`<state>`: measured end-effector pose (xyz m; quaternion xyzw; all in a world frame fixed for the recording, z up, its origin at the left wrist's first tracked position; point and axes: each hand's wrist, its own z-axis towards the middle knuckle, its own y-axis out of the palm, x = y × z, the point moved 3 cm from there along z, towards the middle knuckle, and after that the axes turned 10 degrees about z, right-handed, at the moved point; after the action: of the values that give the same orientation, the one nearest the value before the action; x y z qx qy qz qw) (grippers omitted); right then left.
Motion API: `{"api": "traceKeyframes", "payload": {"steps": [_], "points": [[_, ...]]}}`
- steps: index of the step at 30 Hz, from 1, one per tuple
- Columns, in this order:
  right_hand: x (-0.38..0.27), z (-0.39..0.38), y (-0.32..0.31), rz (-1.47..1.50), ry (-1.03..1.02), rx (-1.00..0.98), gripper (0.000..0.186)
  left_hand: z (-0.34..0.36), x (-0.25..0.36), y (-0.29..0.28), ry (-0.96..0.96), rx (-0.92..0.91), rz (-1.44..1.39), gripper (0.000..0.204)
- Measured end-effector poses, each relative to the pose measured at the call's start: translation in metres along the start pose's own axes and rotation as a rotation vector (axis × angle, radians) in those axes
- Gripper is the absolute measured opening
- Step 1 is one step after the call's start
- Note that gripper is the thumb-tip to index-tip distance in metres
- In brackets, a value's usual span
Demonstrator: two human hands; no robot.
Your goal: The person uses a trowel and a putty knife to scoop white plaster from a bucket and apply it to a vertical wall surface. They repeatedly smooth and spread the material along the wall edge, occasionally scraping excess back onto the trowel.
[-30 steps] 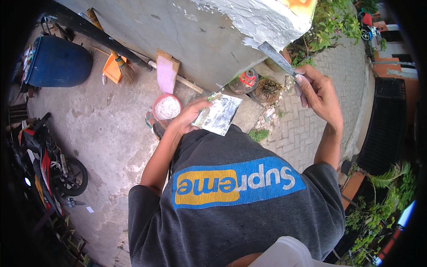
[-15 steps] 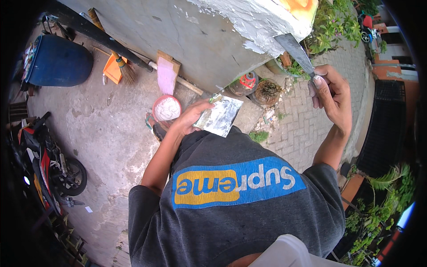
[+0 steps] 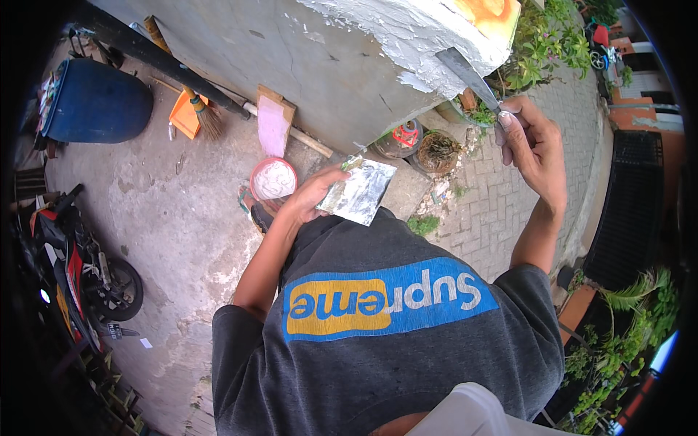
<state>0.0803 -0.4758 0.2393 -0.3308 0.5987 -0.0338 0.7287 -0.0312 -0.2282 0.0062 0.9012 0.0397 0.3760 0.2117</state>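
My right hand (image 3: 533,147) is closed round the handle of a putty knife (image 3: 469,78), raised at the right. Its long grey blade slants up and left against or just in front of the white-coated part (image 3: 429,45) of a grey wall (image 3: 320,80); whether it touches I cannot tell. Down in front of my body, my left hand (image 3: 317,190) grips a flat square plate (image 3: 361,190) by its left edge, fingers partly hidden underneath. White and grey smears cover the plate. Left of that hand, a pink bucket (image 3: 254,176) holds white paste (image 3: 275,179).
A pinkish board (image 3: 273,129) leans by the wall's foot near a broom (image 3: 207,120) and an orange dustpan (image 3: 183,116). A blue barrel (image 3: 102,102) and a motorcycle (image 3: 87,272) stand at left. Potted plants (image 3: 438,151) sit below the wall's corner, beside a paved path (image 3: 483,192).
My right hand and the putty knife have shifted a little left and up along the white-coated wall. My left hand with the plate has barely moved.
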Motion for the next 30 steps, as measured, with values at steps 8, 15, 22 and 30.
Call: {"api": "traceKeyframes", "payload": {"steps": [8, 15, 22, 30], "points": [[-0.013, -0.005, -0.018, 0.212, -0.050, 0.011, 0.019, -0.002, 0.005, 0.005, 0.002, -0.006, -0.020, 0.035], [-0.014, 0.003, -0.008, 0.194, 0.000, -0.083, 0.020, 0.007, -0.001, 0.000, 0.039, -0.052, -0.013, 0.036], [-0.023, 0.008, -0.004, 0.037, 0.010, -0.059, 0.019, 0.007, -0.005, -0.003, 0.035, -0.044, -0.022, 0.038], [-0.035, 0.001, -0.024, 0.119, -0.100, 0.062, 0.019, 0.005, 0.003, 0.003, 0.029, -0.054, -0.015, 0.033]]}}
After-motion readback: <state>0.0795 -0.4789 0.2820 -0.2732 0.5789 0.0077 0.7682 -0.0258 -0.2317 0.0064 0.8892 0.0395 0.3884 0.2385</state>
